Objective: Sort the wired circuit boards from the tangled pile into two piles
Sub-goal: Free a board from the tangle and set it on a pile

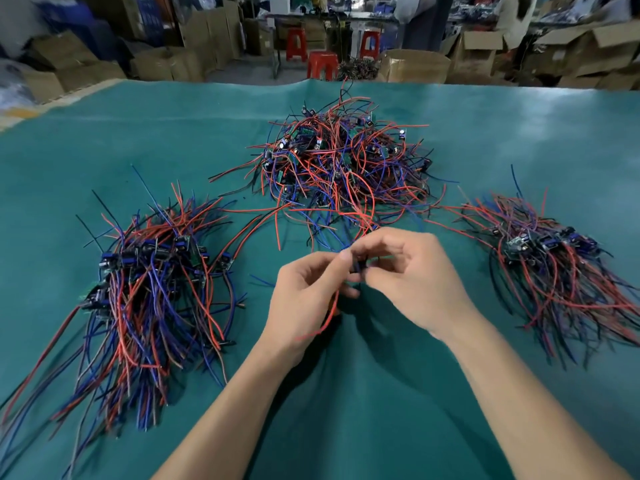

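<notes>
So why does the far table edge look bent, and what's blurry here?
Head view: the wide-angle lens bows the green table's far edge; the background boxes are soft; the hands and small dark wired board they pinch are smeared; pale glare streaks the mat.

Two bare forearms, no sleeves; left hand, right hand ungloved.

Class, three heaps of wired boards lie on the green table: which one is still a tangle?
The far middle heap, beyond the hands. Its wires loop every way, while the left heap and the right heap lie combed, wires trailing toward the person.
</notes>
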{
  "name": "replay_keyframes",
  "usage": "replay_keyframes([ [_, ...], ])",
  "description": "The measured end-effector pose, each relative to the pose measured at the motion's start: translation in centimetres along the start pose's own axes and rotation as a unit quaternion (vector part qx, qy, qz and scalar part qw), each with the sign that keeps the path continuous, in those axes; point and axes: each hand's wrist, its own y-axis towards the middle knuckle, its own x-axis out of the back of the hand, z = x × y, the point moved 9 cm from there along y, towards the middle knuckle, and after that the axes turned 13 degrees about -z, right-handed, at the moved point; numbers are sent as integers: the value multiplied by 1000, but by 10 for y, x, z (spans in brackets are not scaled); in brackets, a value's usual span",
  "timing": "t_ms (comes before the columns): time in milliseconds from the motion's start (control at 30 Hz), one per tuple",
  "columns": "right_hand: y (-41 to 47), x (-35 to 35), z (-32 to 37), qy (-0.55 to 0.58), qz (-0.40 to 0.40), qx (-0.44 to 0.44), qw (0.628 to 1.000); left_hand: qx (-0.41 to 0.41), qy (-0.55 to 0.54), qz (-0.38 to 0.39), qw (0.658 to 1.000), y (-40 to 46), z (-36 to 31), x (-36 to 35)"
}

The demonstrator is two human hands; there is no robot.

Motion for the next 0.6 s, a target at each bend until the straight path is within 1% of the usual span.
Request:
replay_keyframes([
  [133, -1, 1, -5, 33, -10, -9, 999, 1, 22, 14, 1000, -1, 2, 0],
  [333, 4, 26, -6, 70, -118, -3, 990, 16, 3, 42, 999, -5, 7, -10],
  [433, 7, 43, -13, 102, -188, -27, 977, 31, -25, 59, 997, -7, 10, -11],
  [500, 8, 54, -23, 82, -216, -54, 971, 50, -64, 71, 994, -9, 10, -14],
  [600, 8, 62, -34, -29, -221, -86, 971, 55, -105, 74, 990, -9, 8, -13],
])
